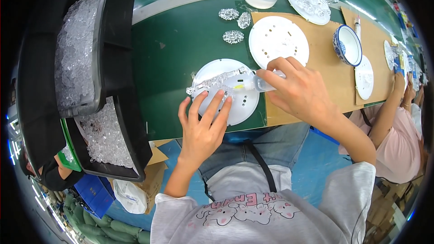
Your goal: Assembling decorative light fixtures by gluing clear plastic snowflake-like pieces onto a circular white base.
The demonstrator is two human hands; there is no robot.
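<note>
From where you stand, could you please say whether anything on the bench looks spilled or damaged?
Nothing stands out: the nearest white disc lies flat, the right hand holds the bottle at its edge, and no spill shows. Fine cracks would be too small to tell.

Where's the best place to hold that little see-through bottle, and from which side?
By the bottle's wide body, probably from the right, as the right hand does: its narrow tip points left over the round white plate, so fingers there should stay clear of it.

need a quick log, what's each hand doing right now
Left hand: open, spread beside the clear piece on the white plate.
Right hand: closed around a small clear bottle.
</note>
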